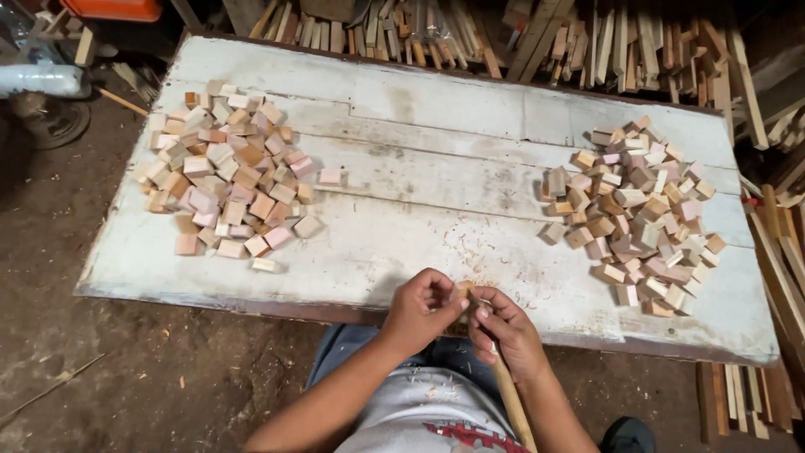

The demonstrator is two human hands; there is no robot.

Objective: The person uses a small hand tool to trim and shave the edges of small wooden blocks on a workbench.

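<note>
My left hand (pixel 423 309) grips a small wooden block (pixel 462 289) at the near edge of the white-painted board (pixel 436 168). My right hand (pixel 507 329) holds a tool with a long wooden handle (pixel 510 396), its tip pressed against the block. Both hands meet just above my lap. A pile of several small wooden blocks (pixel 220 172) lies on the board's left side. Another pile of blocks (pixel 639 210) lies on the right side.
Wood shavings (pixel 470 243) are scattered on the board in front of my hands. Stacked wooden slats (pixel 537 38) line the far edge, and more slats (pixel 784 268) lie at the right. A dirt floor (pixel 126 361) stretches to the left.
</note>
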